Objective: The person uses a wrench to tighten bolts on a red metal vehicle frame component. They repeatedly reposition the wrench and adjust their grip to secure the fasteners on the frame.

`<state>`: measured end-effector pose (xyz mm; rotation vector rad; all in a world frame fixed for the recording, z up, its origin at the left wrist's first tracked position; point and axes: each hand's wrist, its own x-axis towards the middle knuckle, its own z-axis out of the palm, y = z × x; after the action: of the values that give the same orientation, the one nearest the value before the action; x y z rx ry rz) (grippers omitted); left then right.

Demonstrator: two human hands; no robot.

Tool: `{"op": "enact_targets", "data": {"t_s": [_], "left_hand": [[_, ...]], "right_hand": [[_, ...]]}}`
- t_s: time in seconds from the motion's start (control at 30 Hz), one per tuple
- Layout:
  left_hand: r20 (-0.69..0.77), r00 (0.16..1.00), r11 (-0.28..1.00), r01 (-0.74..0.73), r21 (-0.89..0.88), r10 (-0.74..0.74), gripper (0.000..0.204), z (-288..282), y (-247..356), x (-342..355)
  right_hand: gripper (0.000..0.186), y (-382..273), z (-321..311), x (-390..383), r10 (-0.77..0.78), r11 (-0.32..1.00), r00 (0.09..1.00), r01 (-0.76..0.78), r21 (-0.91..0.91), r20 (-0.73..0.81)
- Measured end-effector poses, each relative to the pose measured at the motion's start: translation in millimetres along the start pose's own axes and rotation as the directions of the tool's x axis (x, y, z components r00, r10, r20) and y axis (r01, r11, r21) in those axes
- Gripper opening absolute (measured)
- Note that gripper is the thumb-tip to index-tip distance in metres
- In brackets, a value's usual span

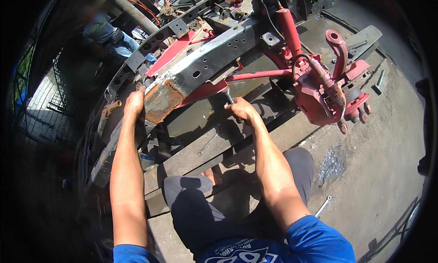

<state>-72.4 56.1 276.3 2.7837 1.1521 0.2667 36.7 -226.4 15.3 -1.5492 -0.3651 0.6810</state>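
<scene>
the step in hand seemed to be turning a fastener, or fitting the tool onto one, under the black rail. the right hand held a wrench, and its grip was closed around the handle. the upper end of this wrench stood against the underside of the red bracket, just below the rail. the fastener itself was too small to see, so i could not tell whether the wrench was well seated, or whether the work was tightening or loosening.

the left hand was at the near end of the rail, beside the rusty plate, and it touched the edge there. part of its fingers was hidden, so how far this grip was closed i could not tell; it had no tool that could be seen. in my judgement it served for steadying the body.

the next move called, i think, for a firm seat of the wrench and then a slow pull, with the knuckles kept away from the red rod and the bracket. a slip was the main risk. a second wrench lay on the plank, near the right hand, if another size was needed.
</scene>
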Motion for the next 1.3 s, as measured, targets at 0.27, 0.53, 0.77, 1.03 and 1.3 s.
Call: {"op": "enact_targets", "data": {"t_s": [0.27,0.53,0.77,1.03,1.3], "left_hand": [[-0.006,0.999,0.999,0.037,0.019,-0.037,0.073,0.6,-2.1,2.5],[0.017,1.0,0.999,-0.018,-0.033,0.019,0.069,2.9,-5.9,7.9],[0.026,1.0,1.0,0.002,-0.008,-0.002,0.075,6.1,-9.1,12.6],[0.002,1.0,1.0,-0.024,-0.019,0.024,0.081,4.0,-11.4,10.3],[0.071,0.995,0.979,-0.048,-0.2,0.063,0.072,1.2,-10.9,2.5]], "right_hand": [[0.022,12.1,92.7,15.3,-0.122,0.964,0.898,0.21,0.166,-0.424],[0.028,-0.5,108.4,6.1,0.034,0.922,0.918,0.124,0.367,-0.395],[0.032,-8.2,105.7,4.2,0.317,0.806,0.926,-0.148,0.573,-0.206],[0.04,-8.3,129.6,15.9,0.2,0.815,0.831,0.154,0.559,-0.52],[0.057,-7.6,125.5,20.5,0.169,0.936,0.761,0.076,0.345,-0.627]]}}
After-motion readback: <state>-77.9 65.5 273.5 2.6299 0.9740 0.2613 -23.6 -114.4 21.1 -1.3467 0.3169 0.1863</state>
